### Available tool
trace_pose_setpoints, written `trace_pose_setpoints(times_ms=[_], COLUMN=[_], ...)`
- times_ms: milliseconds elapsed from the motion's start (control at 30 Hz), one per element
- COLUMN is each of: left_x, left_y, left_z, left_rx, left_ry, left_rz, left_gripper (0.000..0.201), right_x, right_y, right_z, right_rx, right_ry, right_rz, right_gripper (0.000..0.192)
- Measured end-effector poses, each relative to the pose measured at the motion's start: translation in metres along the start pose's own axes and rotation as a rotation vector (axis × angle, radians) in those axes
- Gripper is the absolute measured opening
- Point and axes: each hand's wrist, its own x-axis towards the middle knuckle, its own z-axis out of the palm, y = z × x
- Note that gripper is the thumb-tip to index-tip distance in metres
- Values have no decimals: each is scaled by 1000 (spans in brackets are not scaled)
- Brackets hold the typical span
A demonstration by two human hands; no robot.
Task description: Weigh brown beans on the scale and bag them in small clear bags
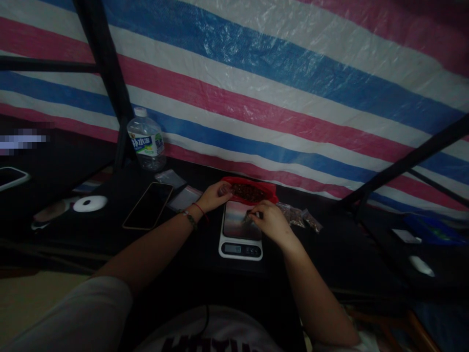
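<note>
A red bag (271, 187), its mouth spread wide, is filled with small dark-brown dried pieces (249, 191). At its left end my left hand (214, 196) is closed on the rim, the fingertips partly lost in the dim light. In front of the bag lies a white kitchen scale (241, 239) with a shiny metal plate and a lit display. My right hand (270, 221) hangs over the right side of that plate, thumb and finger pinched on a small thing too dark to name. Small filled clear packets (295, 215) lie just beyond this hand.
Clear flat bags (183, 198) and a phone (148, 205) lie left of the scale. Behind them stands a large plastic bottle (146, 139). A white round object (90, 203) sits farther left. Striped sheeting (256, 98) and black metal posts (104, 63) bound the black table.
</note>
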Motion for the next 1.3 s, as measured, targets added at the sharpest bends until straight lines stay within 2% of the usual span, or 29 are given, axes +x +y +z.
trace_pose_setpoints(times_ms=[233,267,333,400,433,600,733,800,900,967,1067,1133,1200,1300], left_x=[1,1,0,0,0,0,0,1,1,2,2,2,3,5], left_y=[2,2,1,1,1,2,1,0,-3,-3,-1,1,2,0], left_z=[0,0,0,0,0,0,-1,-2,-3,-4,-7,-8,-7,-5], left_rx=[9,15,25,26,24,26,27,28,50,81,149,205,258,290], left_ry=[-25,-27,-24,-23,-23,-24,-35,-42,-41,-26,-5,-5,-28,-80], left_rz=[-13,-15,-16,-14,-13,-9,-5,-2,-14,-32,-77,-115,-161,-206], left_gripper=[36,36,36,36,36,34,35,35,37,37,35,34,35,37], right_x=[-11,-13,-16,-18,-18,-9,4,14,29,34,30,23,18,14], right_y=[7,9,15,21,23,25,26,32,47,58,69,71,71,70], right_z=[1,2,7,15,20,41,34,22,4,-3,-1,6,13,20], right_rx=[127,148,193,242,264,307,330,365,368,301,375,472,523,595], right_ry=[80,96,116,92,69,19,36,89,152,30,-350,-532,-607,-615], right_rz=[-67,-56,-19,13,24,8,-63,-53,75,216,423,505,538,528], right_gripper=[10,15,40,64,69,68,80,72,36,38,44,42,41,40])
